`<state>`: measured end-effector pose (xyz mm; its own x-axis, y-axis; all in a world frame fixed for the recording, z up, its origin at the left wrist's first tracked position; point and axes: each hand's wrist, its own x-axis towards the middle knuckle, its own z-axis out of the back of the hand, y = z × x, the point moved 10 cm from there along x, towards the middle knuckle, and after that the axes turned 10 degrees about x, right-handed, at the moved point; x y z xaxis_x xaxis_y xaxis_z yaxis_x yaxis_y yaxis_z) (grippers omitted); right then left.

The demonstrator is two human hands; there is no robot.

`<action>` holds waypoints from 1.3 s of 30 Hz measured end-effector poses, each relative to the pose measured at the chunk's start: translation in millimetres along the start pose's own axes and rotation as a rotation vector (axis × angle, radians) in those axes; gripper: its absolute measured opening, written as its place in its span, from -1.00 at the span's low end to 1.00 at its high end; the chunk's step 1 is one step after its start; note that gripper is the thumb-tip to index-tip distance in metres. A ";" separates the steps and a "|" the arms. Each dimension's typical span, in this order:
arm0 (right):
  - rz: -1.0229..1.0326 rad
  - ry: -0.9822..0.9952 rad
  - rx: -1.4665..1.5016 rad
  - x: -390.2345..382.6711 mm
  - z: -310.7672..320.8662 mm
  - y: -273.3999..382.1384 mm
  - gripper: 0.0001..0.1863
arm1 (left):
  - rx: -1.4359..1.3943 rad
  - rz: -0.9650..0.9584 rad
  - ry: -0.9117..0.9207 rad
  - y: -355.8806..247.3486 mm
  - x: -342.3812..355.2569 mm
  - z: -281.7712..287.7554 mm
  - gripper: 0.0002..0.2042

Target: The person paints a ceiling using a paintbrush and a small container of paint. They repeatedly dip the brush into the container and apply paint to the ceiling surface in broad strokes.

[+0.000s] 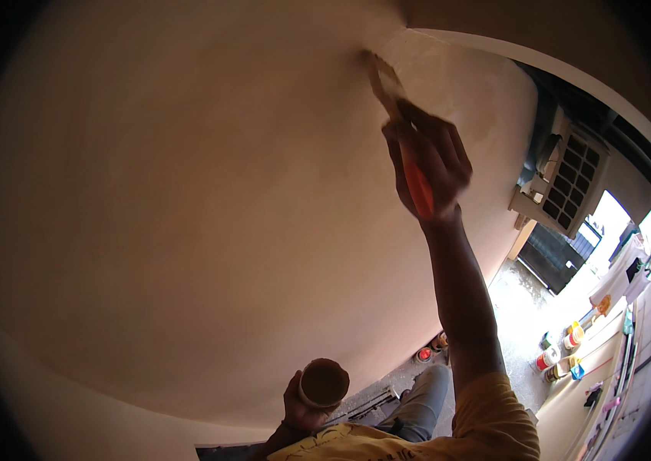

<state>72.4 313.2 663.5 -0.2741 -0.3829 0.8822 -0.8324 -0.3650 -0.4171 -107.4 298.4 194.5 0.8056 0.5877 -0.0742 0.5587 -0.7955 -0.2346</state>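
Observation:
Raised high against the wall, my right hand (pixel 429 157) is closed around a paintbrush (pixel 387 86) with a red handle. The brush's dark tip touches or nearly touches the beige wall (pixel 187 192), close to the corner where the surfaces meet. Low in the view, my left hand (pixel 304 407) grips a small round tub (pixel 325 382) from its side, with the tub's mouth facing up. Its inside looks brownish and shaded, and I cannot tell how full it is.
An air cooler (pixel 571 177) with a grid front stands out at the right. Several paint buckets (pixel 548 358) sit on the bright floor far below. Hanging clothes (pixel 623 269) line the right side, and a small red-topped container (pixel 424 354) lies at the wall's foot.

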 end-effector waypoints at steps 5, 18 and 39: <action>-0.085 -0.040 0.046 -0.9 35.7 1.2 -0.76 | 0.059 -0.031 0.034 -1.9 0.6 -12.7 -0.45; -0.028 -0.056 0.003 14.5 25.4 -15.7 -0.74 | 0.042 0.042 -0.141 0.2 1.8 -22.8 -0.55; -1.068 -0.138 0.527 -156.7 83.1 74.8 -0.80 | 0.052 0.056 -0.067 -12.5 9.7 -5.9 -0.38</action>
<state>93.1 275.3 475.8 0.5153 0.2490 0.8200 -0.2995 -0.8442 0.4446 -105.4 313.2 202.5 0.8193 0.5527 -0.1527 0.5010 -0.8195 -0.2781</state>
